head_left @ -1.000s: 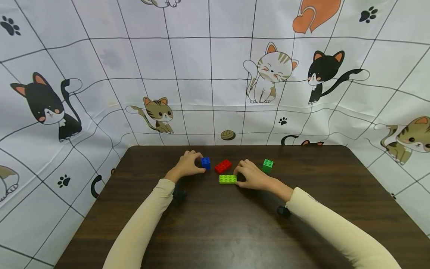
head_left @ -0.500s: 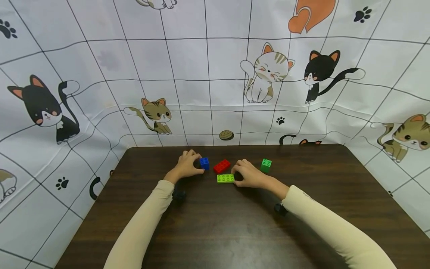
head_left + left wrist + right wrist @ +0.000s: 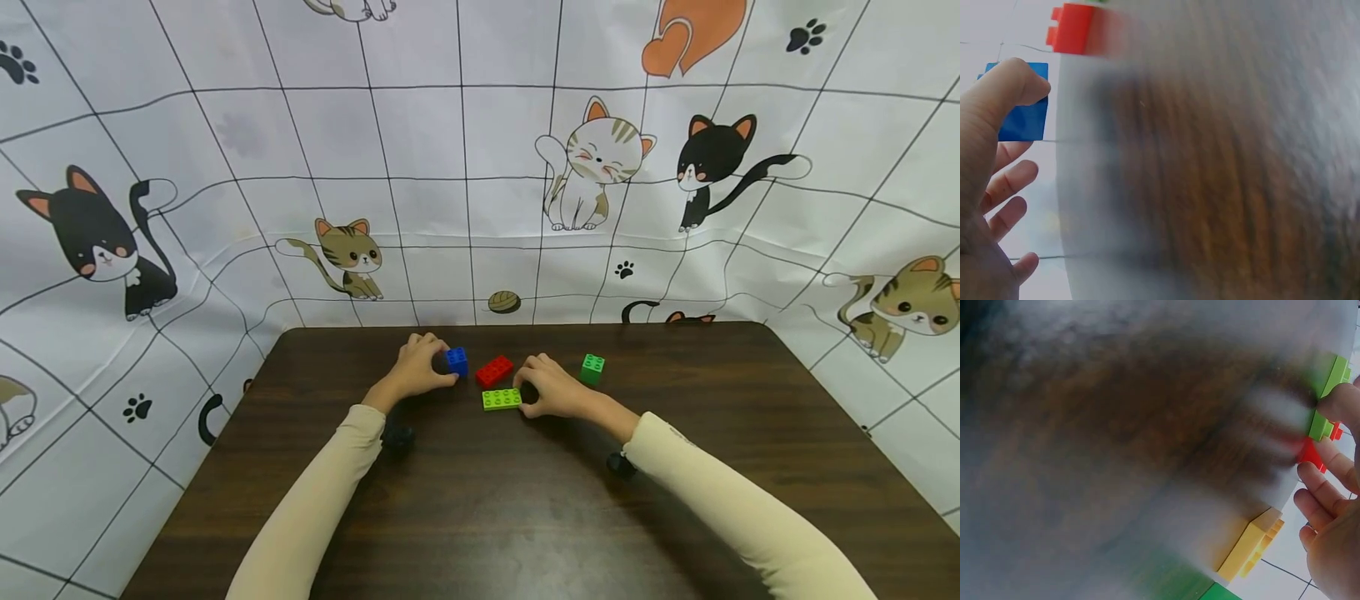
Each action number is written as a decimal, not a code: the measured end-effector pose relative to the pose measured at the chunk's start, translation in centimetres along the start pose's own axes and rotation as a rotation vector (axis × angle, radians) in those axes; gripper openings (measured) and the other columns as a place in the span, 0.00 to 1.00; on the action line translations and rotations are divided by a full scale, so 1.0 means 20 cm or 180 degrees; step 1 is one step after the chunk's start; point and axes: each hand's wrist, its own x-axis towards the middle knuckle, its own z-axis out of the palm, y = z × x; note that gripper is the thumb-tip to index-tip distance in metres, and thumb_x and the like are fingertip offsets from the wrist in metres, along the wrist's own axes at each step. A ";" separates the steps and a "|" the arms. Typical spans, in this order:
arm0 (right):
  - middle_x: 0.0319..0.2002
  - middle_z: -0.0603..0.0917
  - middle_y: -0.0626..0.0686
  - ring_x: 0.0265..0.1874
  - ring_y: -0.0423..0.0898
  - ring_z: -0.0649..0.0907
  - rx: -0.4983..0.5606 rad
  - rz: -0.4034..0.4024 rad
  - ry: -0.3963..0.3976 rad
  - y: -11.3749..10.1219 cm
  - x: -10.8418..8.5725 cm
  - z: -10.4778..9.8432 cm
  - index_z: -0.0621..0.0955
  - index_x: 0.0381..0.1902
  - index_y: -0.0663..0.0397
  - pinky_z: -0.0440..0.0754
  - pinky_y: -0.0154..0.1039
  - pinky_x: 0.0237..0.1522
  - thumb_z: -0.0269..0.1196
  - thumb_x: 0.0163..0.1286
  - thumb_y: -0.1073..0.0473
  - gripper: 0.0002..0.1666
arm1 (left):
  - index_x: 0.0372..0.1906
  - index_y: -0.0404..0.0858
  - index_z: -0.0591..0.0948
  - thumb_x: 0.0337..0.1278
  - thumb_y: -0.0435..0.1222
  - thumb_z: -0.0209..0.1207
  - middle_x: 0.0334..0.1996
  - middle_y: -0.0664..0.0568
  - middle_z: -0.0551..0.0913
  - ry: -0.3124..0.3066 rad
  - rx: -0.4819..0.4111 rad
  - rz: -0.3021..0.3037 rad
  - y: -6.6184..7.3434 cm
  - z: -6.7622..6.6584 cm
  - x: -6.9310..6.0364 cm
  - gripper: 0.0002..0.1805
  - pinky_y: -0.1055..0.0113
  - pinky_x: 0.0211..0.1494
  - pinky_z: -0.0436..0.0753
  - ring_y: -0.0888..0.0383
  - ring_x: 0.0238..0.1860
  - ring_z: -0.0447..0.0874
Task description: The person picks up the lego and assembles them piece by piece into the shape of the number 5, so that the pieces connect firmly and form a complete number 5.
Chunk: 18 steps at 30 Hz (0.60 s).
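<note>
Nearest, in cream cloth, the left sleeve (image 3: 318,500) and the right sleeve (image 3: 735,492), with a small dark mark by the right cuff, too small to read. Under both, a dark wood-grain table (image 3: 480,500), glossy toward the near edge. Close by the wrists, a black object (image 3: 397,437) on the left and a black fitting (image 3: 620,465) on the right, both indistinct.

Farther in, pinches the light-green brick (image 3: 501,399) by its right end with the right hand (image 3: 555,390), thumb and forefinger only a brick's breadth apart, other fingers loosely bent. Studs up, long side facing near. Just beyond, the red brick (image 3: 495,372), set at a slant; contact between the two hard to tell.

To the left, holds the blue brick (image 3: 457,362) with the left hand (image 3: 414,369), thumb across one face, remaining fingers spread and bent. Clear gap between blue and red. Beyond the right hand, standing apart, the green brick (image 3: 592,369); near it, visible only from the right wrist, a yellow brick (image 3: 1247,547).

Farthest, a white wall cloth (image 3: 420,133) with dark grid lines, printed with cartoon cats (image 3: 600,158), paw prints (image 3: 625,269) and orange hearts (image 3: 697,37).
</note>
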 end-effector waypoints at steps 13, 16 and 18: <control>0.46 0.78 0.56 0.44 0.49 0.70 0.0065 0.0158 -0.0011 0.01 0.00 0.00 0.83 0.45 0.58 0.72 0.46 0.49 0.73 0.62 0.56 0.17 | 0.51 0.36 0.85 0.50 0.48 0.74 0.51 0.46 0.84 0.0098 -0.0067 0.0379 0.20 -0.03 0.00 0.27 0.40 0.68 0.66 0.45 0.59 0.70; 0.45 0.78 0.56 0.44 0.49 0.70 0.0070 0.0161 0.0007 0.01 0.00 0.01 0.83 0.44 0.58 0.73 0.46 0.48 0.73 0.61 0.56 0.17 | 0.51 0.35 0.85 0.51 0.49 0.74 0.51 0.45 0.85 0.0079 -0.0071 0.0473 0.25 -0.03 0.00 0.27 0.39 0.68 0.67 0.45 0.58 0.72; 0.45 0.78 0.56 0.44 0.49 0.70 0.0076 0.0165 0.0017 0.01 0.00 0.01 0.83 0.44 0.58 0.73 0.45 0.48 0.73 0.61 0.56 0.17 | 0.51 0.36 0.85 0.51 0.49 0.74 0.51 0.45 0.85 0.0048 -0.0080 0.0526 0.28 -0.02 -0.01 0.27 0.40 0.68 0.67 0.46 0.58 0.72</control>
